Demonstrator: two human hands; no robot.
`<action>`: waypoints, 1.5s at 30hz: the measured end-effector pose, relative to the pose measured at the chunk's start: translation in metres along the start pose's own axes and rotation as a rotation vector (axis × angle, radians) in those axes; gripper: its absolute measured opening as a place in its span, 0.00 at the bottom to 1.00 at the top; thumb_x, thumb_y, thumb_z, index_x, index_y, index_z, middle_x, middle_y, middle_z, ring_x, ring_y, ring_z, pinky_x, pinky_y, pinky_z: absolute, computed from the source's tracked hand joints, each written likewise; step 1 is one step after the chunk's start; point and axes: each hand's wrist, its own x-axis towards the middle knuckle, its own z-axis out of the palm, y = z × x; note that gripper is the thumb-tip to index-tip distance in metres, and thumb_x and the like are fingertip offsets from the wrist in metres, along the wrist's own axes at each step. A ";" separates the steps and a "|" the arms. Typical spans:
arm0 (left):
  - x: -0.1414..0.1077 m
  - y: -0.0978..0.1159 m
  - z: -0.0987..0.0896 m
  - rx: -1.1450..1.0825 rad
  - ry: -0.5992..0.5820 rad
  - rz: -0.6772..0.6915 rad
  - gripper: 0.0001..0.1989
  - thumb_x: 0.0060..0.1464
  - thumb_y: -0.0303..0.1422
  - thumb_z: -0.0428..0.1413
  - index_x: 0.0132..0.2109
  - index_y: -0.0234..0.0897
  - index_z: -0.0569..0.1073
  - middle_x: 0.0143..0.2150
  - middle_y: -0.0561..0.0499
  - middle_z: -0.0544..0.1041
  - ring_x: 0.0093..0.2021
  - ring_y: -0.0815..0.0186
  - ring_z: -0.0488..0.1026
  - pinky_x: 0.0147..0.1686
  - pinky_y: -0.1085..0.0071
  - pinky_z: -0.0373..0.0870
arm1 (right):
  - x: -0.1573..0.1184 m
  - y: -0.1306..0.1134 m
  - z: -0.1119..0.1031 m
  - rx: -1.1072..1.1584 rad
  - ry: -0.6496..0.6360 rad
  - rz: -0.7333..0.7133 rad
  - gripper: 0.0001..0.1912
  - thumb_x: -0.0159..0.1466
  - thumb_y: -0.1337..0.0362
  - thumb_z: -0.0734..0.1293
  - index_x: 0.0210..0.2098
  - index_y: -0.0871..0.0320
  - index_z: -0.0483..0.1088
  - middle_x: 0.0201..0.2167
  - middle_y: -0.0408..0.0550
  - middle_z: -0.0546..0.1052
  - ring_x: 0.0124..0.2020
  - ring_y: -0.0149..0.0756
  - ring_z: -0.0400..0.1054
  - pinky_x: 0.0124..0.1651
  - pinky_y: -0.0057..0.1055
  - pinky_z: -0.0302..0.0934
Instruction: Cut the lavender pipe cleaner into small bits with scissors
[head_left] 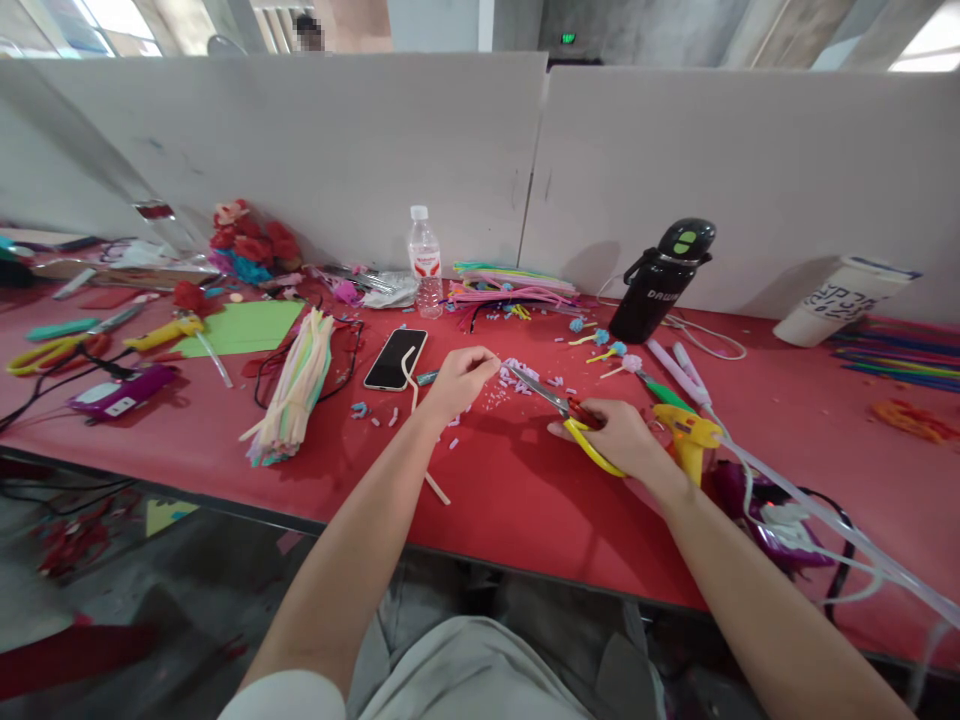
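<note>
My right hand (619, 435) is closed around the handles of a pair of scissors (551, 398), yellow and red at the grips. The blades point left into a scatter of small lilac cut pieces (517, 378) on the red table. Just beside those pieces, my left hand (466, 380) is pinched with thumb and forefinger together; whatever lies between the fingertips is too small to make out. A cream pipe cleaner (410, 370) with a bent end lies by my left wrist, partly over a phone (396, 360).
A bundle of pale pipe cleaners (296, 390) lies left. Behind stand a water bottle (426, 265) and a black flask (660, 285). Right are small fluffy flowers (621, 366), a yellow glue gun (688, 435) with trailing cable, and a tilted white cup (836, 300). A partition (337, 150) closes the back.
</note>
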 end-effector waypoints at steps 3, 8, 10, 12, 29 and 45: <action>0.000 0.000 0.000 -0.005 -0.002 -0.007 0.12 0.54 0.37 0.50 0.27 0.33 0.67 0.21 0.56 0.60 0.23 0.73 0.56 0.25 0.74 0.53 | 0.000 0.000 0.000 0.005 0.004 -0.002 0.31 0.48 0.36 0.66 0.18 0.58 0.53 0.18 0.38 0.52 0.22 0.25 0.45 0.21 0.24 0.41; 0.001 -0.001 0.000 -0.002 -0.002 0.002 0.12 0.53 0.37 0.51 0.27 0.33 0.67 0.21 0.56 0.61 0.23 0.73 0.57 0.25 0.74 0.53 | 0.000 0.000 0.000 -0.011 0.009 0.002 0.31 0.49 0.38 0.67 0.18 0.58 0.53 0.18 0.38 0.51 0.22 0.25 0.44 0.21 0.24 0.41; 0.002 -0.002 0.000 -0.001 -0.001 -0.003 0.13 0.54 0.38 0.50 0.27 0.33 0.68 0.21 0.56 0.61 0.23 0.73 0.57 0.25 0.74 0.53 | 0.001 0.000 0.000 -0.017 0.007 0.004 0.31 0.49 0.39 0.67 0.18 0.58 0.53 0.18 0.38 0.51 0.22 0.25 0.43 0.21 0.24 0.41; 0.002 -0.002 0.000 0.003 0.001 -0.009 0.13 0.54 0.38 0.50 0.28 0.33 0.68 0.21 0.56 0.62 0.23 0.73 0.57 0.25 0.74 0.53 | 0.001 0.000 0.000 -0.019 0.013 0.000 0.30 0.49 0.39 0.67 0.18 0.59 0.53 0.18 0.38 0.51 0.22 0.25 0.43 0.21 0.24 0.41; 0.001 -0.001 0.002 0.026 0.024 -0.021 0.14 0.54 0.39 0.49 0.28 0.34 0.67 0.21 0.56 0.61 0.22 0.73 0.56 0.23 0.74 0.52 | 0.000 -0.004 -0.002 -0.015 0.017 0.008 0.28 0.50 0.41 0.67 0.18 0.58 0.54 0.18 0.37 0.52 0.21 0.25 0.45 0.21 0.24 0.41; 0.001 -0.002 0.004 0.024 0.015 -0.026 0.14 0.54 0.39 0.48 0.26 0.34 0.67 0.21 0.56 0.61 0.22 0.74 0.57 0.24 0.74 0.53 | 0.001 -0.001 0.000 -0.006 0.004 0.015 0.29 0.49 0.40 0.67 0.19 0.58 0.53 0.18 0.37 0.53 0.22 0.25 0.44 0.21 0.24 0.42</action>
